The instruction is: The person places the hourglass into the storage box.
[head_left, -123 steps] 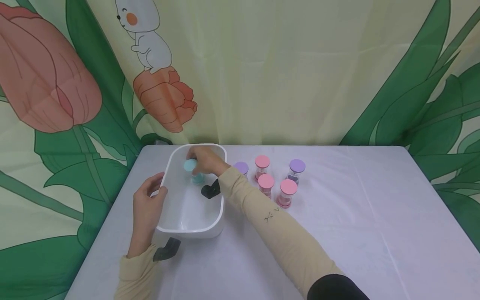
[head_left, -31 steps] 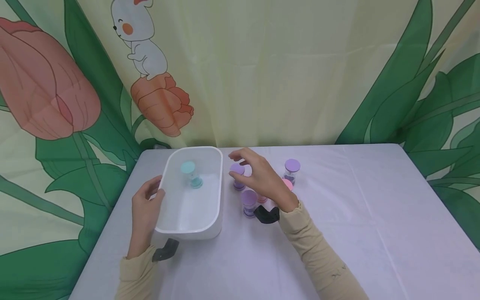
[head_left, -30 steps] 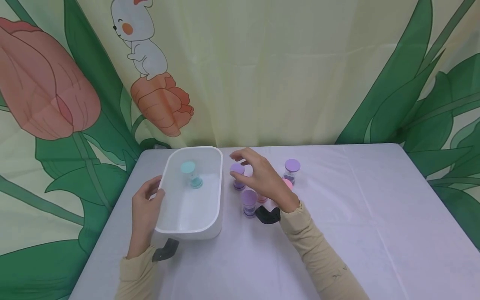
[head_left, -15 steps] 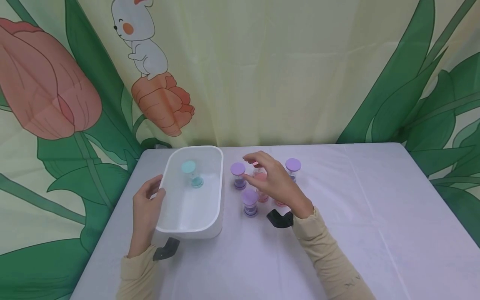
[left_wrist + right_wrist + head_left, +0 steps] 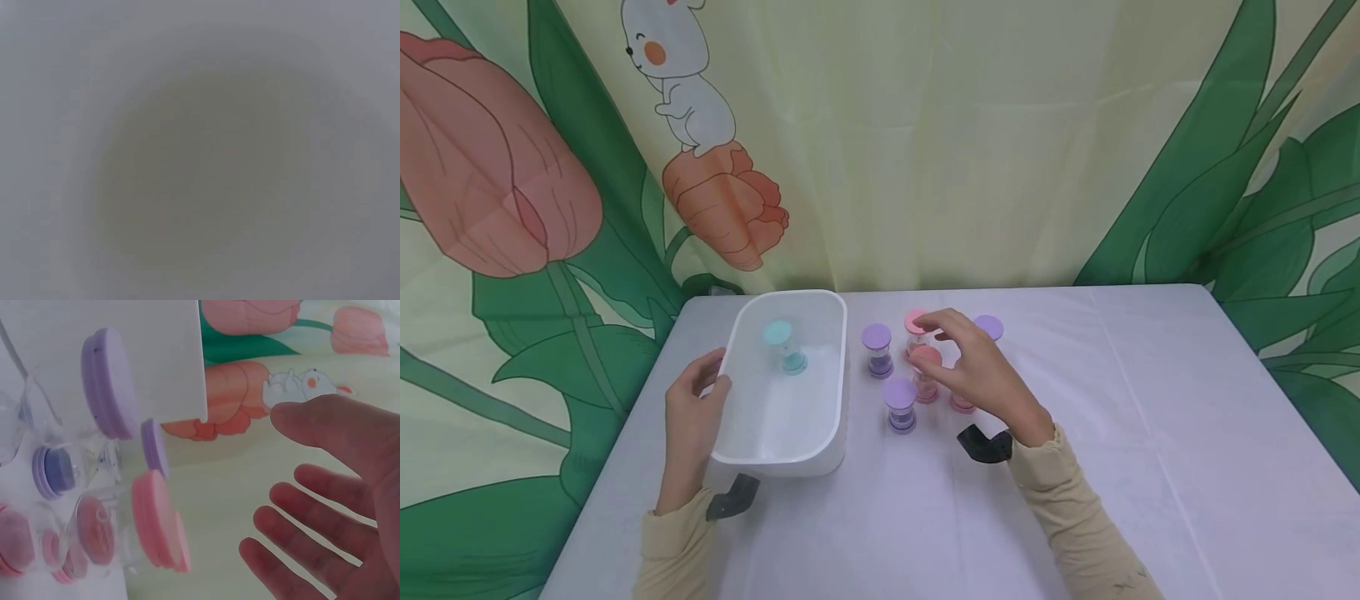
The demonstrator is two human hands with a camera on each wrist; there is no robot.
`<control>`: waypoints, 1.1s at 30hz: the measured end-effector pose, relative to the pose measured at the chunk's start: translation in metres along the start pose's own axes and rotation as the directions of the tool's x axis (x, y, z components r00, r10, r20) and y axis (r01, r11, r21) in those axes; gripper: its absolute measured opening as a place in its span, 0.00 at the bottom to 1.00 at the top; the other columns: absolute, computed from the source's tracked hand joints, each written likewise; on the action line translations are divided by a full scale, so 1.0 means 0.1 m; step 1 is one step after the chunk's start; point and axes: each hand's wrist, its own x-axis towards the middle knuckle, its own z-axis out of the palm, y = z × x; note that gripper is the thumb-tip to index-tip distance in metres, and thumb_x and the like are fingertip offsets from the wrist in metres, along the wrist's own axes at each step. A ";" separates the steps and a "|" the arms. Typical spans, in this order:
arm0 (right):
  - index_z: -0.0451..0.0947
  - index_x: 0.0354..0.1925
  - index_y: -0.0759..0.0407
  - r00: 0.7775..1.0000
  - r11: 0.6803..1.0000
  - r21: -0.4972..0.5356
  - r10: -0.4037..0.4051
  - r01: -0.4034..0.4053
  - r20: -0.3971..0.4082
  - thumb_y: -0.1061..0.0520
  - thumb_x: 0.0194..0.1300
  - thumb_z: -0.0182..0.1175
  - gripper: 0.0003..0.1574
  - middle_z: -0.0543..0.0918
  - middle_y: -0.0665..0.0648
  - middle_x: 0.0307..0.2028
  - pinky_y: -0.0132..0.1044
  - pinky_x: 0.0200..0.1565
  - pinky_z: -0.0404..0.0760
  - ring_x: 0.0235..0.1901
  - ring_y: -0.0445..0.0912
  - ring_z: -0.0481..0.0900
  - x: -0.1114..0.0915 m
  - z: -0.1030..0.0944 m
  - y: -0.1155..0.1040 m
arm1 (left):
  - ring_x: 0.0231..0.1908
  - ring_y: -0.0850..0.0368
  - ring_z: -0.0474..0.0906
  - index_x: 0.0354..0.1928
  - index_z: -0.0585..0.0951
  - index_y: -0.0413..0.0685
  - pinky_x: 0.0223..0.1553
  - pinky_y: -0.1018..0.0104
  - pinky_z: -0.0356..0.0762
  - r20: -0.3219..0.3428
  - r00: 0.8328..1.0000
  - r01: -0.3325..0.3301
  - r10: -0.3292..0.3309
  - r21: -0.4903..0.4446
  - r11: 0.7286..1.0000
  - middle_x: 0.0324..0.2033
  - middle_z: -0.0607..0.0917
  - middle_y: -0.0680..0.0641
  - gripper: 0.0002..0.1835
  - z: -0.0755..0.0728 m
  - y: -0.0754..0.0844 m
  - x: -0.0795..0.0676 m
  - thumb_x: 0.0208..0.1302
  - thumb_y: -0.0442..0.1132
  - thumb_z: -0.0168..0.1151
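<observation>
My left hand (image 5: 696, 425) touches the left wall of a white plastic bin (image 5: 775, 461), its fingers relaxed. A teal hourglass (image 5: 793, 362) stands inside the bin. Over a group of hourglasses on the table, my right hand (image 5: 981, 371) hovers with thumb and fingers spread and nothing between them. Nearest to it are a pink hourglass (image 5: 927, 387) and another pink hourglass (image 5: 915, 318) behind. A third pink hourglass (image 5: 962, 403) is mostly hidden under the hand. In the right wrist view, the fingers (image 5: 312, 519) are apart from the pink cap (image 5: 153, 519). The left wrist view is only a blur.
Two purple hourglasses, a back one (image 5: 878, 350) and a front one (image 5: 900, 408), stand between bin and hand. A third purple hourglass (image 5: 989, 325) is partly behind the hand. A printed curtain (image 5: 985, 150) hangs behind the white-covered table (image 5: 1112, 467).
Earlier, my right hand held the teal hourglass inside the bin; it let go and left it standing there. Since then the hand has drifted right over the pink hourglasses. The left hand stays put.
</observation>
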 end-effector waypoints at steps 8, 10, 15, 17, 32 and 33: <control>0.76 0.57 0.56 0.999 0.997 -0.062 0.046 -0.046 0.002 0.56 0.59 0.71 0.28 0.80 0.52 0.53 0.46 0.58 0.77 0.53 0.47 0.77 -0.11 -0.07 0.07 | 0.53 0.48 0.81 0.67 0.74 0.55 0.45 0.63 0.84 -0.001 1.000 0.015 -0.015 0.000 1.000 0.60 0.80 0.46 0.23 0.00 0.02 -0.01 0.71 0.42 0.49; 0.76 0.57 0.56 0.999 0.997 -0.063 0.050 -0.049 0.002 0.56 0.58 0.72 0.29 0.80 0.52 0.52 0.46 0.58 0.78 0.53 0.47 0.77 -0.14 -0.08 0.09 | 0.53 0.49 0.81 0.67 0.74 0.56 0.44 0.65 0.84 0.000 1.000 0.023 -0.023 -0.002 1.000 0.60 0.80 0.47 0.23 0.01 0.01 -0.01 0.71 0.42 0.49; 0.77 0.57 0.57 0.999 0.997 -0.062 0.054 -0.053 0.006 0.57 0.57 0.73 0.30 0.80 0.52 0.52 0.47 0.57 0.79 0.53 0.47 0.78 -0.20 -0.11 0.14 | 0.51 0.48 0.82 0.67 0.74 0.56 0.42 0.67 0.84 0.004 1.000 0.025 -0.025 -0.010 1.000 0.60 0.80 0.47 0.23 0.01 0.01 -0.01 0.71 0.42 0.49; 0.77 0.56 0.57 0.998 0.996 -0.062 0.062 -0.061 0.010 0.57 0.56 0.73 0.30 0.80 0.52 0.52 0.47 0.57 0.79 0.53 0.46 0.78 -0.22 -0.13 0.17 | 0.51 0.48 0.83 0.67 0.74 0.56 0.41 0.67 0.84 0.004 1.000 0.021 -0.021 -0.013 1.000 0.59 0.80 0.47 0.23 0.01 0.00 -0.01 0.71 0.42 0.49; 0.76 0.58 0.58 0.993 0.990 -0.084 0.119 -0.117 0.022 0.57 0.55 0.74 0.33 0.80 0.53 0.53 0.51 0.55 0.78 0.51 0.49 0.78 -0.39 -0.22 0.32 | 0.53 0.47 0.81 0.67 0.74 0.54 0.43 0.66 0.84 0.003 1.000 0.006 -0.006 -0.006 1.000 0.60 0.80 0.45 0.23 0.00 0.04 -0.03 0.71 0.41 0.49; 0.76 0.58 0.58 0.992 0.989 -0.085 0.123 -0.121 0.021 0.57 0.55 0.74 0.33 0.81 0.53 0.53 0.51 0.55 0.78 0.51 0.49 0.78 -0.40 -0.23 0.33 | 0.54 0.47 0.81 0.67 0.74 0.54 0.44 0.66 0.83 0.003 1.000 0.003 -0.003 -0.002 1.000 0.60 0.80 0.44 0.23 0.00 0.04 -0.03 0.71 0.41 0.49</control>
